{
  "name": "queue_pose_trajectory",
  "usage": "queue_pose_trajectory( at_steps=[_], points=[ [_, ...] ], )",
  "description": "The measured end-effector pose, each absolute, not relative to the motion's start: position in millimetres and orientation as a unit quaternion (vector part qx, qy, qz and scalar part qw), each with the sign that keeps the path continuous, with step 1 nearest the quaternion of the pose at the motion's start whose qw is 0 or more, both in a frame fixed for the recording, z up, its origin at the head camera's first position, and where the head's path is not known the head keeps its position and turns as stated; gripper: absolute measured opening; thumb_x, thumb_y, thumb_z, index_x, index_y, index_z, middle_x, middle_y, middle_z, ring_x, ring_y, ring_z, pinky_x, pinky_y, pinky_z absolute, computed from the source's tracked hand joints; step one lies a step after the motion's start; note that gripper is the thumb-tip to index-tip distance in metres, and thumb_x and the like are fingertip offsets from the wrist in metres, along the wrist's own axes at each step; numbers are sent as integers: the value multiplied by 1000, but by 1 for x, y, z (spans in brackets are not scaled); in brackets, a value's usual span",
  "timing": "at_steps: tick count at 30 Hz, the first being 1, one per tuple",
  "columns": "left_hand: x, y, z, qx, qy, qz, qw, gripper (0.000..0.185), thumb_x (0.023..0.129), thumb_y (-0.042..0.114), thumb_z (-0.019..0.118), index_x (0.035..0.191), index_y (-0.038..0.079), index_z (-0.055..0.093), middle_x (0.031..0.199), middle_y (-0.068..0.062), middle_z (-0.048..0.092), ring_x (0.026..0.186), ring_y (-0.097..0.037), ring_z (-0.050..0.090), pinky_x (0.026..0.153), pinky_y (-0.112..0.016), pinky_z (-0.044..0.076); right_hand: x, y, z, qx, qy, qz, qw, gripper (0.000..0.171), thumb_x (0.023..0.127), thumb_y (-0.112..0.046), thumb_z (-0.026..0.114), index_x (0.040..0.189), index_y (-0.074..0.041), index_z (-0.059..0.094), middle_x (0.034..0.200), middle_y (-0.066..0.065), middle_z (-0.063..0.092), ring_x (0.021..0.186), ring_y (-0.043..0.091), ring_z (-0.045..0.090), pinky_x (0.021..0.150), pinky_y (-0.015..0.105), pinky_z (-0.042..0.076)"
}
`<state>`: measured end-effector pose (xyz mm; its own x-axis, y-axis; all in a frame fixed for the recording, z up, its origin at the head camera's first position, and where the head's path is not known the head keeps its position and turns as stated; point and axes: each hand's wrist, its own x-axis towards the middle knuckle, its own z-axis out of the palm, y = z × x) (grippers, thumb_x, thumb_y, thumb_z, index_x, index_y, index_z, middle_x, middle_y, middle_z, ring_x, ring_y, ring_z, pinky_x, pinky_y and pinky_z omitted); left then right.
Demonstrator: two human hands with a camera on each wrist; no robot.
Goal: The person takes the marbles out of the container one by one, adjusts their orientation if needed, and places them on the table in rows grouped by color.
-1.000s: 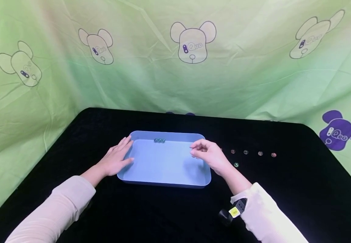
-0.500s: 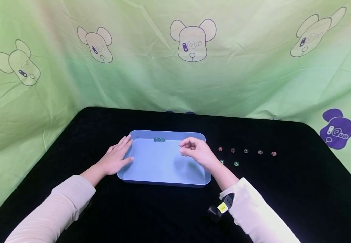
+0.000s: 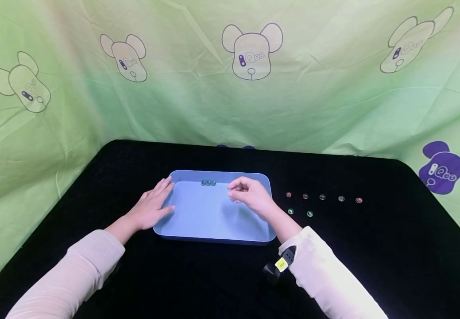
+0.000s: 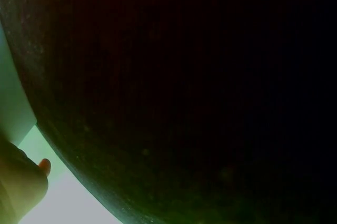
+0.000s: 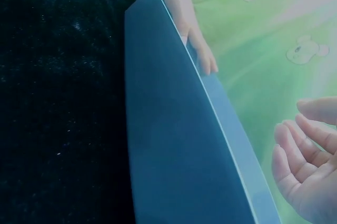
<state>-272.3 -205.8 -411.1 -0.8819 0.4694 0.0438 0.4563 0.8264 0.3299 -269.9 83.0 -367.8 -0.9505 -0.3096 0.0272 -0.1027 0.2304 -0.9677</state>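
Note:
A shallow blue tray [image 3: 210,217] lies in the middle of the black-covered table. Three green glass marbles [image 3: 208,183] sit side by side along its far wall. Over the tray's left rim rests my left hand [image 3: 150,208], fingers stretched out and thumb reaching inside; the right wrist view also catches this hand [image 5: 184,18]. My right hand [image 3: 251,195] hovers above the right half of the tray, thumb and fingers bent toward each other. In the right wrist view the fingers [image 5: 295,155] are curved near the thumb; I cannot tell whether something small is between the tips.
Right of the tray, reddish and clear marbles [image 3: 322,197] form a row, with two green marbles [image 3: 310,214] nearer. A green printed curtain [image 3: 182,110] surrounds the table. A dark surface fills most of the left wrist view.
My right hand has moved left, farther over the tray, uncovering a reddish marble and a green one on the table. My left hand stays on the rim.

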Motion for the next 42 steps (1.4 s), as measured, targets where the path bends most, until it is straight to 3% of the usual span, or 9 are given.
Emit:
queue_pose_trajectory(
  at_steps=[21, 26, 32, 42],
  points=[
    [-272, -206, -407, 238, 956, 169, 29, 63, 88, 34, 44, 137, 2, 20, 144, -9, 3, 129, -27, 4, 94, -49, 15, -290, 62, -362, -123, 782, -604, 96, 21, 79, -3, 58, 97, 7, 55, 78, 8, 58, 69, 14, 56, 67, 27, 45],
    [-273, -205, -407, 237, 956, 171, 32, 63, 88, 34, 43, 137, 2, 19, 144, -9, 3, 129, -27, 3, 95, -49, 15, -294, 58, -364, -119, 782, -605, 91, 18, 78, -4, 59, 93, 6, 56, 78, 12, 59, 70, 18, 57, 66, 28, 45],
    [-273, -205, -408, 236, 956, 172, 35, 63, 88, 34, 43, 137, 2, 19, 144, -8, 2, 129, -26, 2, 95, -49, 15, -298, 55, -367, -125, 781, -606, 87, 11, 77, -7, 61, 86, 0, 58, 74, 8, 59, 68, 18, 58, 64, 28, 45],
    [-273, -205, -407, 236, 956, 172, 29, 63, 88, 33, 44, 136, 1, 20, 144, -10, 4, 129, -28, 3, 95, -50, 15, -310, 47, -370, -79, 801, -585, 100, 16, 80, -4, 57, 93, 4, 56, 80, 12, 58, 69, 16, 56, 70, 36, 44]
  ],
)
